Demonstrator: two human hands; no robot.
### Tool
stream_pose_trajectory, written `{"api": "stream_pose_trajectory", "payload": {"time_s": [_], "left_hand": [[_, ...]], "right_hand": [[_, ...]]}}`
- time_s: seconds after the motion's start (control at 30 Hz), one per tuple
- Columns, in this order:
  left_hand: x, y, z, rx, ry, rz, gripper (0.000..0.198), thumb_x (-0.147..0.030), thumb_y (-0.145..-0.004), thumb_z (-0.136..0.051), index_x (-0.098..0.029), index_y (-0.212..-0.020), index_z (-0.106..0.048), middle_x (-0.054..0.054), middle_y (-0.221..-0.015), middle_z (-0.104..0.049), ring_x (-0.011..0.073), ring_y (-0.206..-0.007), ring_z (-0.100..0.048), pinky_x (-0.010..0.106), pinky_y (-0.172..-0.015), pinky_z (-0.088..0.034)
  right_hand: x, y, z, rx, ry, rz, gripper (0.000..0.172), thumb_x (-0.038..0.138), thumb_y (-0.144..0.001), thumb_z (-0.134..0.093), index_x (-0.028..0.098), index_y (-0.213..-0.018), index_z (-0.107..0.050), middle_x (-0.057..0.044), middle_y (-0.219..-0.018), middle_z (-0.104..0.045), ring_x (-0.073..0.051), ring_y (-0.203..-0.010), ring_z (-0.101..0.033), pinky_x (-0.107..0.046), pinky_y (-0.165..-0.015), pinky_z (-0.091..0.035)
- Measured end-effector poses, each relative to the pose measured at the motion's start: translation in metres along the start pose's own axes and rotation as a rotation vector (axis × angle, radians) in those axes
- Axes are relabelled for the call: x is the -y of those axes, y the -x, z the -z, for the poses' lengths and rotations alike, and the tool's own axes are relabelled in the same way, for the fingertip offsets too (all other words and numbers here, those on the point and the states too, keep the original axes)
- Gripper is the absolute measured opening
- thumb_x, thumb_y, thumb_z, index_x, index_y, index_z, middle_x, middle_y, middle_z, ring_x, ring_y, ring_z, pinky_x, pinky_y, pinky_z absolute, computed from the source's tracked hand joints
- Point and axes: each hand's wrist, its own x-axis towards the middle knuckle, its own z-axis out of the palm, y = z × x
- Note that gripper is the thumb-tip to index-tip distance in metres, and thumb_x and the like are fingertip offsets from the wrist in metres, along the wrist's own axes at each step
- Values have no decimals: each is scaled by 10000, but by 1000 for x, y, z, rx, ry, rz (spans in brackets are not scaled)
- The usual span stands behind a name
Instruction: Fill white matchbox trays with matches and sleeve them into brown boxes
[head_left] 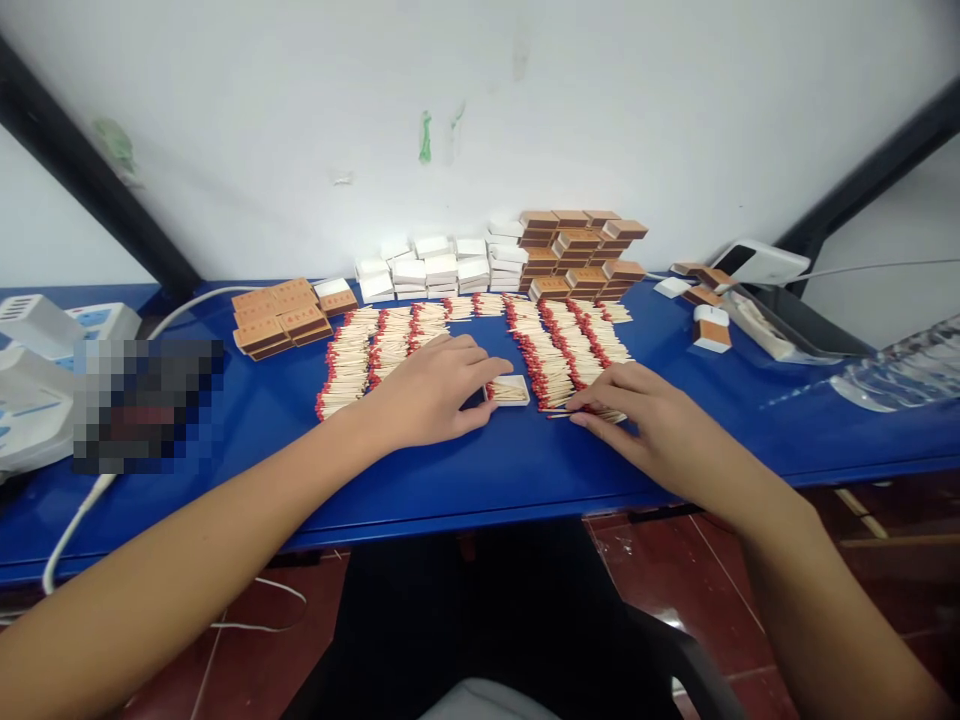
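My left hand grips the left end of a small white matchbox tray between thumb and fingers. A few matches lie in that tray. My right hand is closed in a pinch at the front of the right-hand rows of red-tipped matches. Between its thumb and fingertips is a match, its red head pointing left. More rows of matches lie to the left, some partly hidden behind my left hand.
White matchbox trays and brown matchboxes are stacked along the wall. Other brown matchboxes sit at left, near a power strip and a blurred dark object. A white device lies at right on the blue table.
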Motion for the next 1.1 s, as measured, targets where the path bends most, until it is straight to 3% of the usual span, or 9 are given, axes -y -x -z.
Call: {"api": "stream_pose_trajectory", "payload": {"time_s": [0.3, 0.5, 0.6, 0.83, 1.1], "left_hand": [[1, 1, 0, 11, -5, 17, 399, -263, -1054, -615, -150, -1435, -655, 106, -1081, -767, 262, -1026, -708, 409, -968, -557], [-2, 1, 0, 12, -14, 11, 448, -259, -1057, -617, -136, -1487, -608, 108, -1094, -755, 263, -1037, -699, 410, -984, -550], [-3, 1, 0, 4, -7, 4, 487, -239, -1042, -643, -122, -1511, -585, 115, -1123, -753, 264, -1054, -695, 406, -981, -551], [-4, -1, 2, 31, -41, 20, 485, -266, -1038, -662, -105, -1486, -576, 119, -1099, -750, 286, -1076, -697, 408, -968, -546], [-5, 0, 0, 13, -37, 17, 523, -248, -1028, -662, -144, -1527, -546, 115, -1113, -754, 284, -1084, -704, 407, -975, -538]], "right_hand": [[11, -18, -6, 34, -19, -16, 201, 327, -1112, -586, 235, -972, -699, -88, -997, -677, -271, -957, -664, -434, -866, -557], [21, -21, -2, -20, 27, -3, 179, 346, -1132, -568, 237, -1008, -638, -84, -1020, -659, -276, -985, -637, -431, -888, -526], [29, -35, -1, -59, 123, 62, 155, 283, -1124, -557, 229, -992, -618, -99, -1013, -651, -291, -993, -619, -442, -879, -512], [41, -73, -14, 18, 243, 136, 205, 241, -1118, -509, 218, -962, -641, -145, -1006, -653, -331, -1013, -603, -482, -900, -523], [24, -59, -11, -2, 81, 79, 149, 277, -1095, -574, 242, -966, -639, -102, -1000, -635, -309, -1009, -623, -457, -861, -526]]}}
